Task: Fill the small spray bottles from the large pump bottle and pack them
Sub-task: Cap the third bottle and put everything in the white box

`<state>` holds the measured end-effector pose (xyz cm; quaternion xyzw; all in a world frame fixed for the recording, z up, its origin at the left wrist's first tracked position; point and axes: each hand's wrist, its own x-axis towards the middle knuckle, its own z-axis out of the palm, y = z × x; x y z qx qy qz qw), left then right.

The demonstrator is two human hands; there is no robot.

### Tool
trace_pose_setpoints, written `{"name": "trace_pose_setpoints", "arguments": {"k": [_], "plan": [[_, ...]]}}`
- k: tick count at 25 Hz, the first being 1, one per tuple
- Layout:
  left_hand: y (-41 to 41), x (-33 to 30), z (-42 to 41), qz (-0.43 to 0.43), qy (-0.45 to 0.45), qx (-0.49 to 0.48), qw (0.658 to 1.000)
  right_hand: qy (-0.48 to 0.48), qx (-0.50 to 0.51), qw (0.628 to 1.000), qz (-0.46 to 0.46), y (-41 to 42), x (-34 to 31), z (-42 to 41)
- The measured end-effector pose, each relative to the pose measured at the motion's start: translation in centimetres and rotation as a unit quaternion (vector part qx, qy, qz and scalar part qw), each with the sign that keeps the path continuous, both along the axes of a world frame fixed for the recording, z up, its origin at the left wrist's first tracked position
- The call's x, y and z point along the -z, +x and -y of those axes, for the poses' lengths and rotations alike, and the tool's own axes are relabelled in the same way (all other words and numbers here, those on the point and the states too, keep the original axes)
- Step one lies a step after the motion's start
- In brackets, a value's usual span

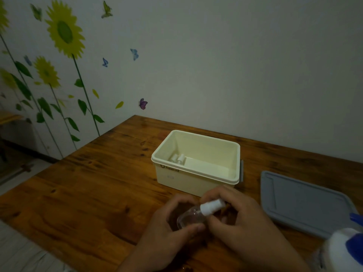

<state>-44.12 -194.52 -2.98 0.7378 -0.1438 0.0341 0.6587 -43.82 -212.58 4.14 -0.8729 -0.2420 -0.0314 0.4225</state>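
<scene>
We grip the spray bottle (pixel 193 215) in left hand (pixel 172 222), right hand (pixel 233 214) pinching its cap (pixel 212 206); likely capping, then into the far box (pixel 196 179).

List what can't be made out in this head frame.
- Spray bottle: fill level unreadable; clear body, dim light, left hand and right hand wrap it.
- Cream box: bottle count unclear; near wall hides the floor, only two white tops show.
- Pump bottle: cut off by the right and bottom edges, blurred.
- Box label: too small.
</scene>
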Motion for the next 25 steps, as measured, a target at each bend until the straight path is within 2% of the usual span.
{"name": "trace_pose_setpoints", "arguments": {"k": [3, 8, 9, 11, 13, 16, 22, 25], "plan": [[0.0, 0.1, -0.1, 0.0, 0.016, 0.011, 1.0, -0.024, 0.003, 1.0, -0.009, 0.0, -0.2, 0.3], [-0.1, -0.1, 0.0, -0.009, 0.038, 0.006, 0.999, -0.087, 0.091, 0.992, 0.022, 0.2, 0.8, -0.3], [-0.1, -0.2, 0.0, -0.006, 0.037, 0.006, 0.999, -0.084, 0.101, 0.991, 0.027, 0.1, 0.9, -0.4], [-0.1, -0.4, 0.1, -0.008, 0.033, 0.009, 0.999, -0.01, 0.11, 0.994, 0.011, -0.3, 0.6, -0.1], [-0.1, -0.4, 0.0, -0.003, 0.031, 0.009, 0.999, 0.041, 0.076, 0.996, -0.024, -0.6, 0.3, 0.2], [-0.1, -0.4, -0.1, 0.01, 0.034, 0.007, 0.999, 0.01, 0.023, 1.0, 0.002, -0.7, 0.3, 0.4], [-0.2, -0.5, 0.0, 0.017, 0.072, -0.001, 0.997, -0.009, 0.096, 0.995, 0.02, -0.4, 1.1, 0.0], [-0.2, -0.5, 0.1, 0.017, 0.051, 0.009, 0.999, 0.025, 0.076, 0.997, -0.009, -0.6, 1.3, -0.3]]}}
